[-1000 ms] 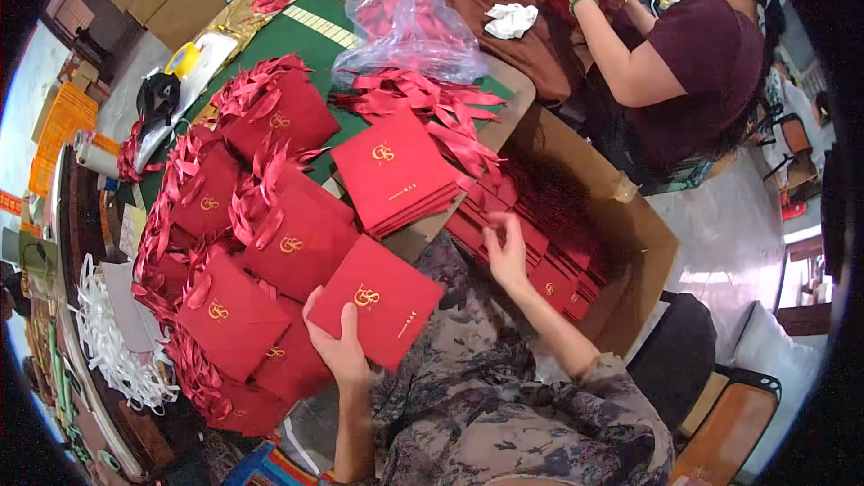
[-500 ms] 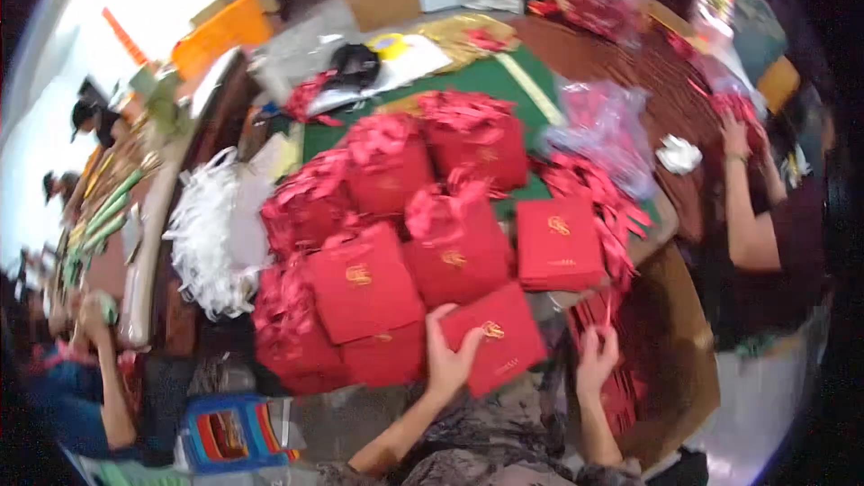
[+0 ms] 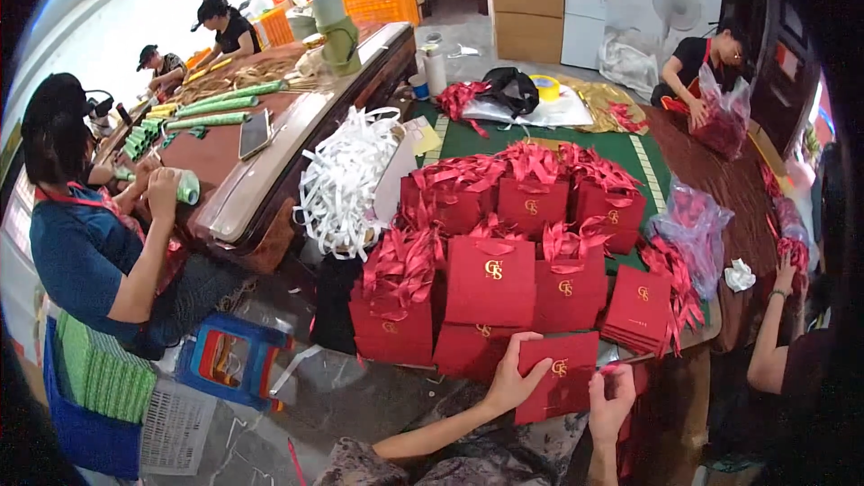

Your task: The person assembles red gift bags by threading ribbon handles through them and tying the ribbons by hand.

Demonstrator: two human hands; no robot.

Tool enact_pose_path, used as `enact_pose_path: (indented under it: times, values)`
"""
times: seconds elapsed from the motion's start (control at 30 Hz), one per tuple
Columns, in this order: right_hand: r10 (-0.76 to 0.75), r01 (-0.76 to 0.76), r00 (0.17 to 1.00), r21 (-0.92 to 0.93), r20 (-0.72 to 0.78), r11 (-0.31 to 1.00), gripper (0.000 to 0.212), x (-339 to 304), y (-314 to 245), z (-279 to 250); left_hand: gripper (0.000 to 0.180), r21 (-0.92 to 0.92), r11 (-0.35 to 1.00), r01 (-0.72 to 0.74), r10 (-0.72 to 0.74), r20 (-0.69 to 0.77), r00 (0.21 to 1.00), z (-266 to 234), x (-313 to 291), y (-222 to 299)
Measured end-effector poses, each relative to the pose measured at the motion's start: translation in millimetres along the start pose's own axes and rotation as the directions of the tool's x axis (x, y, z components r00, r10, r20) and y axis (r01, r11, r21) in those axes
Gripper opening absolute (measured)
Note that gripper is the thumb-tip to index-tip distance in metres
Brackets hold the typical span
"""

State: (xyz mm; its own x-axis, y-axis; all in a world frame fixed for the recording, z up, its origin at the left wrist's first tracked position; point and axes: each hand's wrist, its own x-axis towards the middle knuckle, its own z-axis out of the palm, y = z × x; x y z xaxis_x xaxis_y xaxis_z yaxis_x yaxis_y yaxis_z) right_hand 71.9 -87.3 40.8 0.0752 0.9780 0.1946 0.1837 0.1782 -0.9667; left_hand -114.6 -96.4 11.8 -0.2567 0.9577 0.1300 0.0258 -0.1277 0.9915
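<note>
My left hand (image 3: 515, 380) grips a flat red paper bag (image 3: 560, 376) with a gold emblem by its left edge, thumb on the front. Beside the bag's right edge, the fingers of my right hand (image 3: 612, 400) are pinched together, with a bit of red ribbon showing at their tips. Rows of red paper bags (image 3: 490, 281) with ribbon handles stand upright just beyond my hands. To their right lies a stack of flat red bags (image 3: 637, 301), and loose red ribbons (image 3: 679, 279) spill beside it.
White ribbons (image 3: 346, 184) lie heaped left of the bags. A purple plastic bag (image 3: 688, 225) and crumpled white paper (image 3: 740, 275) lie to the right. Co-workers sit at a long brown table (image 3: 297, 139) on the left; others work at the right. A blue plastic stool (image 3: 225, 362) stands on the floor.
The view has swung left and up, so the bags and my hands appear farther right. My right hand has come closer to the held bag's right edge.
</note>
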Motion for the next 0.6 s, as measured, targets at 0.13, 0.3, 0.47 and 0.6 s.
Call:
enact_pose_path:
  times: [0.13,0.3,0.47,0.6]
  values:
    - [0.111,-0.110,0.990,-0.024,0.089,0.994,0.016,-7.3,-33.7,10.0,0.042,-0.053,0.997,0.055,-0.055,-0.003,0.998,-7.6,-5.8,0.5]
    - [-0.018,0.049,0.987,-0.194,0.159,0.980,0.008,0.4,-39.9,17.2,0.043,-0.006,1.000,0.019,-0.019,0.002,1.000,-6.3,-7.4,7.4]
    - [-0.059,0.120,0.971,-0.256,0.232,0.959,0.013,17.6,-30.5,41.6,0.040,-0.103,0.988,0.117,-0.110,0.064,0.992,-15.9,-2.0,14.4]
    - [0.123,-0.090,0.956,-0.131,0.265,0.987,0.016,19.1,-8.6,31.0,0.034,-0.113,0.966,0.233,-0.218,0.132,0.967,-5.9,2.7,-2.2]
